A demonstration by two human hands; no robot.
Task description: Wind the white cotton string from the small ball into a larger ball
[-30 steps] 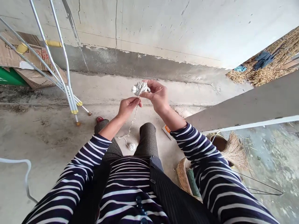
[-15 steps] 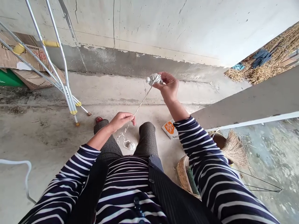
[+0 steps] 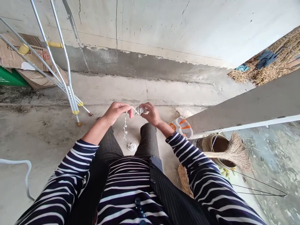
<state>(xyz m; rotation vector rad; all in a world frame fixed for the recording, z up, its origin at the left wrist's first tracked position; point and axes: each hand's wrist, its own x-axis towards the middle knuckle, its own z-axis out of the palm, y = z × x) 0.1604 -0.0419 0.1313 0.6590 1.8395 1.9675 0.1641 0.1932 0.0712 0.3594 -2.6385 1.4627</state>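
Observation:
My right hand (image 3: 151, 114) is closed around a wound bundle of white cord (image 3: 141, 110). Close beside it, my left hand (image 3: 119, 112) pinches the cord running from that bundle. Below my left fingers a kinked, twisted length of cord (image 3: 125, 128) hangs down between my knees. It leads to a small white ball of cord (image 3: 131, 147) low between my legs. My right fingers cover part of the bundle.
Aluminium crutches (image 3: 67, 84) lean at the left near cardboard boxes (image 3: 35, 59). On the right are a straw broom (image 3: 237, 153) lying across a bucket (image 3: 208, 142), a bag with orange marks (image 3: 185, 127) and a woven straw item (image 3: 185, 181). A wall (image 3: 150, 28) stands ahead.
My right hand has come down and left with the bundle, close to my left hand. My left hand has risen slightly. The cord stretch between them is now short.

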